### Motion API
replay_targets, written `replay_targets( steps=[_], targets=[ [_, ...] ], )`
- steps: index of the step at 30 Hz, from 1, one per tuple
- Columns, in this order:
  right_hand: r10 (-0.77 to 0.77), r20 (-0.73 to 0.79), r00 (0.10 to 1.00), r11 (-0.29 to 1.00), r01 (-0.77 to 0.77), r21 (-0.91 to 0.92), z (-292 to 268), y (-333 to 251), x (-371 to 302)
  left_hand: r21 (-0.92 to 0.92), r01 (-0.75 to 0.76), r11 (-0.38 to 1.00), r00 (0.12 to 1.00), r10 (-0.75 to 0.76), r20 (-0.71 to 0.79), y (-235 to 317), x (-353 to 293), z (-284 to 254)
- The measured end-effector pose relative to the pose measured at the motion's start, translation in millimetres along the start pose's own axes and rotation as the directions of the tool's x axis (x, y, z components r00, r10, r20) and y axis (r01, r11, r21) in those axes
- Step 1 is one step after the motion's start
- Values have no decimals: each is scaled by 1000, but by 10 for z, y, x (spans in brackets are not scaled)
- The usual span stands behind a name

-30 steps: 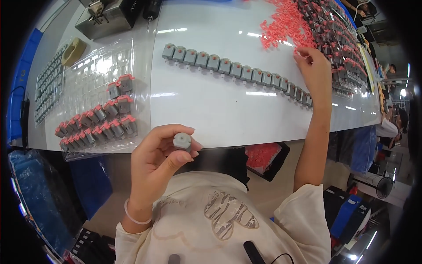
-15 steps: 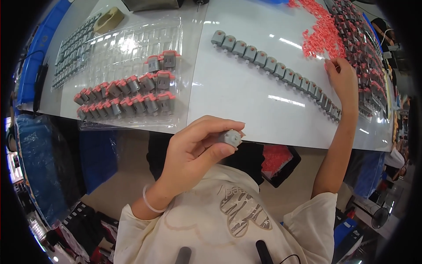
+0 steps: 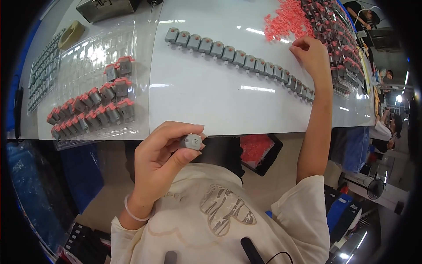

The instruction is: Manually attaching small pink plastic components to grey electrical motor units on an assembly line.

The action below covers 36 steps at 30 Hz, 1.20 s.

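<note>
My left hand (image 3: 160, 156) is closed round a small grey motor (image 3: 192, 142), between thumb and fingers, in front of the table's near edge. One end face of the motor points up toward me. My right hand (image 3: 313, 55) reaches far out, by the lower edge of a pile of small pink plastic clips (image 3: 285, 20). Its thumb and forefinger come together in a pinch; whether a clip is between them is too small to see. A slanting row of grey motors (image 3: 228, 53) stands on the white table between my hands.
At left lies a clear plastic tray (image 3: 94, 55) partly filled with motors wearing pink clips. Beyond it are a tan tape ring (image 3: 71, 35) and a metal box (image 3: 105, 9). More clipped motors (image 3: 338, 39) fill the far right. Below the table sits a dark bin (image 3: 268, 160) with pink pieces.
The whole view has swung, so the table things appear farther left. The motor in my left hand has turned slightly. My right hand stays by the clip pile, its fingers now more plainly seen.
</note>
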State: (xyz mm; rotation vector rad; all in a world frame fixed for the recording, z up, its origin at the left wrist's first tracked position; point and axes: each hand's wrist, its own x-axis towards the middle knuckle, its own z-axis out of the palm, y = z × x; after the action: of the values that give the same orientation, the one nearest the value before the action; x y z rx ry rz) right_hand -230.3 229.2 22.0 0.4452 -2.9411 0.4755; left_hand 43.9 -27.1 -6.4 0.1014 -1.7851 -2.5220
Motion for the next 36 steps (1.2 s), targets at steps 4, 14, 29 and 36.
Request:
replay_targets(
  steps=[4, 14, 29, 36],
  targets=[
    [-8, 50, 999, 999, 5, 43, -17, 13, -24, -25, 13, 1000, 1000, -12, 23, 2, -1, 27],
    [-409, 104, 907, 597, 180, 782, -218, -1260, -986, -28, -36, 999, 998, 37, 41, -37, 52, 2],
    [-518, -95, 850, 355, 315, 880, 86, -1568, -1388, -234, -30, 972, 997, 12, -80, 20, -18, 182],
    [-599, -200, 776, 457, 536, 710, 132, -1457, -1476, -308, -73, 948, 996, 86, 27, -33, -57, 101]
  ],
)
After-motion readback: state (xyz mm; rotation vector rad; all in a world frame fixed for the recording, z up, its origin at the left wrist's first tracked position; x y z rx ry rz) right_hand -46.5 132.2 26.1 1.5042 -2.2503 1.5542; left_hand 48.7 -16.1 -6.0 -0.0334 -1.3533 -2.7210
